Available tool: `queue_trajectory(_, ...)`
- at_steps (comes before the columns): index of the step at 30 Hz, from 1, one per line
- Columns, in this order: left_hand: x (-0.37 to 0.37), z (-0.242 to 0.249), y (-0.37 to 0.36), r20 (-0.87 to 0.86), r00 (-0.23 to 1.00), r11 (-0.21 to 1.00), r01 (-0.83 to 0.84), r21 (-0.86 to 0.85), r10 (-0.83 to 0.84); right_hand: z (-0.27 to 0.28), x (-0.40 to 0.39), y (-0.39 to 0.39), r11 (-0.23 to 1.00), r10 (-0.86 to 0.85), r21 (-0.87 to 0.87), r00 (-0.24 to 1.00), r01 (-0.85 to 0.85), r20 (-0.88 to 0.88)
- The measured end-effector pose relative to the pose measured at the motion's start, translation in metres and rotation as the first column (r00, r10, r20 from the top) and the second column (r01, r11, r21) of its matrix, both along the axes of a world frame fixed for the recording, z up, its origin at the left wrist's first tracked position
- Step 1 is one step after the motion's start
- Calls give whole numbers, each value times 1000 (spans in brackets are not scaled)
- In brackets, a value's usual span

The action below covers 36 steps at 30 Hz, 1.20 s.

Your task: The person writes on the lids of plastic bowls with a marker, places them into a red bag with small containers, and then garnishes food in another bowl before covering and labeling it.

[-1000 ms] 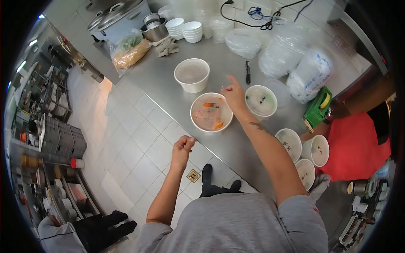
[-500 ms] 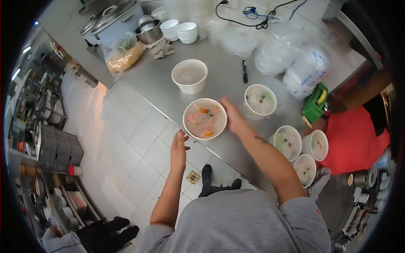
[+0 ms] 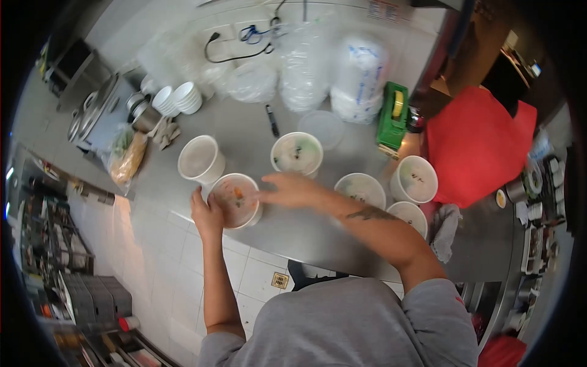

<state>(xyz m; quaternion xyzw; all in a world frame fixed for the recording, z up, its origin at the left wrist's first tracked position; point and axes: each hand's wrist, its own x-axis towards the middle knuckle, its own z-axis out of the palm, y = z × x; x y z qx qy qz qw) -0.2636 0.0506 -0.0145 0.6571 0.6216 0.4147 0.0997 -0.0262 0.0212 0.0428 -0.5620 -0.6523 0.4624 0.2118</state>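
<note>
A round white tub with a see-through lid and orange pieces inside stands near the counter's front edge. My left hand is curled against its left side, thumb by the rim. My right hand, slightly blurred, is at the tub's right rim with fingers stretched out and apart. Just behind and left, another lidded white tub stands close to my left fingertips. Beyond my right hand is a tub with dark marks on its lid, and a black marker lies behind it.
Several marked tubs stand to the right, near a grey cloth and a red bag. A green tape dispenser, a loose clear lid and plastic-wrapped stacks sit farther back. White bowls are stacked at left.
My view has turned, so the counter appears shifted left. My left hand, apart from the orange-filled tub before, is now against its side. My right hand's fingers have moved off the tub's side toward its rim.
</note>
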Motion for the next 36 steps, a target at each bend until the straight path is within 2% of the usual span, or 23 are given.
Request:
queue_trajectory(1, 25, 13, -2, -150, 989, 987, 13, 162, 12, 6, 33, -7, 999, -10, 42, 996, 14, -91)
queue_trajectory(2, 58, 27, -1, 55, 985, 987, 163, 7, -163, -11, 67, -3, 964, -219, 81, 929, 253, -299)
queue_trajectory(3, 99, 40, 4, 279, 915, 937, 331, -115, -290, -18, 99, -1, 849, -480, 6, 777, 528, -407)
queue_trajectory(4, 145, 48, 10, 564, 741, 808, 553, -204, -365, -23, 134, -1, 704, -632, -88, 564, 705, -531)
queue_trajectory(5, 191, 50, 16, 653, 637, 680, 690, -248, -409, -26, 166, -6, 557, -711, -242, 306, 794, -634)
queue_trajectory(7, 290, 41, 29, 573, 644, 571, 749, -336, -507, -49, 222, -6, 308, -788, -558, -122, 771, -603)
queue_trajectory(9, 378, 12, 49, 636, 581, 514, 797, -317, -508, -64, 255, -10, 291, -815, -638, -164, 713, -556)
queue_trajectory(10, 414, 0, 57, 579, 644, 547, 753, -365, -501, -70, 266, -11, 280, -828, -676, -185, 682, -529)
queue_trajectory(14, 491, -53, 76, 321, 811, 690, 585, -425, -490, -79, 283, -10, 411, -809, -644, -68, 645, -584)
queue_trajectory(17, 439, -16, 26, 194, 770, 738, 638, -220, -608, -67, 275, -15, 429, -767, -615, -92, 662, -635)
queue_trajectory(18, 404, -4, -3, 325, 679, 641, 732, -229, -659, -68, 276, -16, 413, -788, -630, -89, 658, -610)
queue_trajectory(19, 363, -3, -47, 283, 663, 704, 707, 66, -693, -70, 278, -16, 399, -807, -643, -83, 654, -585)
queue_trajectory(20, 325, 3, -72, 194, 614, 620, 784, -33, -765, -71, 280, -14, 390, -823, -653, -72, 649, -563)
queue_trajectory(21, 292, 5, -98, 119, 596, 599, 801, -19, -794, -78, 284, -13, 400, -809, -661, -94, 635, -580)
queue_trajectory(23, 248, 16, -149, 498, 508, 560, 827, -53, -703, -93, 285, -10, 454, -772, -559, -7, 694, -636)
queue_trajectory(25, 235, 22, -156, 383, 551, 600, 800, 10, -741, -102, 283, -4, 374, -792, -599, -92, 708, -603)
queue_trajectory(26, 232, 23, -160, 325, 567, 610, 791, 41, -757, -103, 280, -3, 356, -796, -583, -90, 730, -599)
queue_trajectory(27, 230, 25, -159, 350, 561, 600, 800, 5, -750, -102, 276, -2, 308, -797, -587, -134, 748, -588)
queue_trajectory(29, 228, 31, -147, 406, 524, 552, 832, -56, -748, -104, 279, 4, 266, -802, -704, -254, 658, -540)
queue_trajectory(32, 213, 46, -126, 223, 536, 553, 833, 16, -814, -106, 277, 20, 202, -815, -829, -380, 522, -438)
queue_trajectory(33, 203, 50, -120, 234, 529, 543, 840, -9, -816, -105, 271, 25, 181, -818, -860, -413, 477, -401)
queue_trajectory(35, 174, 59, -98, 251, 516, 524, 851, -39, -819, -94, 234, 43, 397, -785, -676, -151, 621, -600)
queue_trajectory(36, 153, 67, -87, 251, 549, 564, 826, -18, -797, -78, 201, 53, 499, -745, -561, -5, 660, -667)
